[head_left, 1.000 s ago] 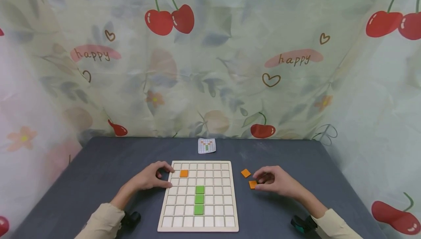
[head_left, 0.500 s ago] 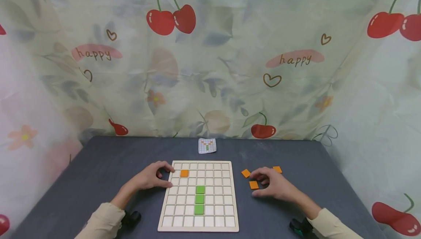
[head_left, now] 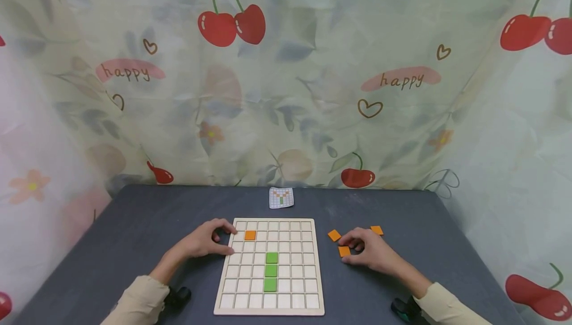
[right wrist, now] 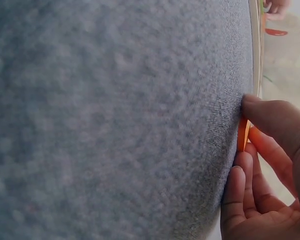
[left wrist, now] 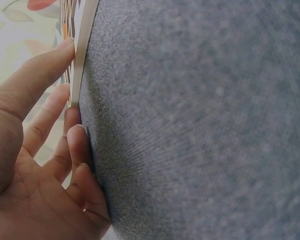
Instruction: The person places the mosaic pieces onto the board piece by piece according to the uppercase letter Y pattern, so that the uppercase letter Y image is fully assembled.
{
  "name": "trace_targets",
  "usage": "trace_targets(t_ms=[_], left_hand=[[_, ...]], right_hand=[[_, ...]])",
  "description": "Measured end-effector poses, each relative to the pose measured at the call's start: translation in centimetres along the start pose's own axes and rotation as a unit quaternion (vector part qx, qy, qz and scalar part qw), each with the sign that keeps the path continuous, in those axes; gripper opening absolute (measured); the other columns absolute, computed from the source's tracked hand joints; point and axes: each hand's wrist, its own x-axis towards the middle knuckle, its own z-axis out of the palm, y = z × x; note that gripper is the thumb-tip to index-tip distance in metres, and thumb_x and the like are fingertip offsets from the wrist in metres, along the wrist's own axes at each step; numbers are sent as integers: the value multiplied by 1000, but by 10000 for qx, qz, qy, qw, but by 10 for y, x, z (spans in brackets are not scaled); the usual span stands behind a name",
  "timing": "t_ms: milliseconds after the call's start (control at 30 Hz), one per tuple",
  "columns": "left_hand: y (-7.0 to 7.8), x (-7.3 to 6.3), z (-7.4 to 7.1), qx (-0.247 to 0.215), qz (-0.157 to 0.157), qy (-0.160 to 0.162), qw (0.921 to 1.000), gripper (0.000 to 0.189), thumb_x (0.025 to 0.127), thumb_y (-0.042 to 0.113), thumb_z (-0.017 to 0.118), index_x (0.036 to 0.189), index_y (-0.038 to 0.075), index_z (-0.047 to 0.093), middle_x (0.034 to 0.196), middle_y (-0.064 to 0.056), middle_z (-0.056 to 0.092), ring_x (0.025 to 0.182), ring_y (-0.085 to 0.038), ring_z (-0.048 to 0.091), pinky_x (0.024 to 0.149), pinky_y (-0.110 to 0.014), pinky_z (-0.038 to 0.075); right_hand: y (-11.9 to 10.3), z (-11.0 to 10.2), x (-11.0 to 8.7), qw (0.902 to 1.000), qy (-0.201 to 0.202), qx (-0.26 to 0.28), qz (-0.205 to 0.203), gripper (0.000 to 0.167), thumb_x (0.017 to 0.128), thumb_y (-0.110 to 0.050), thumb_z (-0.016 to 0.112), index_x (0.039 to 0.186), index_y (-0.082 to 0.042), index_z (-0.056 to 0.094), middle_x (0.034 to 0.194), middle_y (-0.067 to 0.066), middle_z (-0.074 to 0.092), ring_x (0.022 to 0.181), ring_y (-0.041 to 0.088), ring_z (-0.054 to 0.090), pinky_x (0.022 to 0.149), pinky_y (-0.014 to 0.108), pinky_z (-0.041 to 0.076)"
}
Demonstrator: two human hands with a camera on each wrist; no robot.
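A pale wooden grid board (head_left: 297, 312) lies on the dark table, bearing a column of green square tiles (head_left: 271, 271) and one orange square tile (head_left: 250, 235) near its upper left. My left hand (head_left: 203, 239) rests thumb and fingertips on the board's left edge; the left wrist view shows the thumb (left wrist: 45, 65) against the rim, other fingers loosely bent. Right of the board, my right hand (head_left: 373, 251) has thumb and fingers bent around a loose orange tile (head_left: 344, 251). In the right wrist view this orange tile (right wrist: 243, 134) shows between thumb and fingers, low at the table.
Another orange tile (head_left: 334, 235) lies just left of the right fingertips, and one more orange tile (head_left: 377, 230) sits behind that hand. A small printed pattern card (head_left: 281, 198) lies beyond the board. A printed curtain (head_left: 286, 91) hangs behind the table (head_left: 178, 205).
My right hand has shifted a little right and its fingers have come in around the near orange tile. The orange tile behind it came into sight. My left hand stays on the board.
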Motion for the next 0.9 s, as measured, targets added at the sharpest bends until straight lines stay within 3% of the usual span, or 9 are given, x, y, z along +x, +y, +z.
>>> trace_targets(t_ms=[400, 900], left_hand=[[0, 1, -1, -7, -72, -12, 10000, 41, 82, 24, 88, 116, 12, 68, 109, -6, 56, 88, -22, 48, 76, -37, 41], [1, 1, -1, -165, -178, -114, 9996, 40, 82, 23, 88, 115, 12, 68, 109, -5, 55, 89, -23, 49, 78, -38, 41]], right_hand=[[-2, -1, 1, 9999, -111, -30, -59, 24, 85, -16, 85, 105, -7, 75, 95, -1, 65, 81, 18, 60, 73, 30, 51], [-3, -4, 1, 9993, -209, 91, -280, 23, 88, -15, 82, 108, -6, 74, 96, 0, 64, 82, 19, 60, 73, 30, 52]])
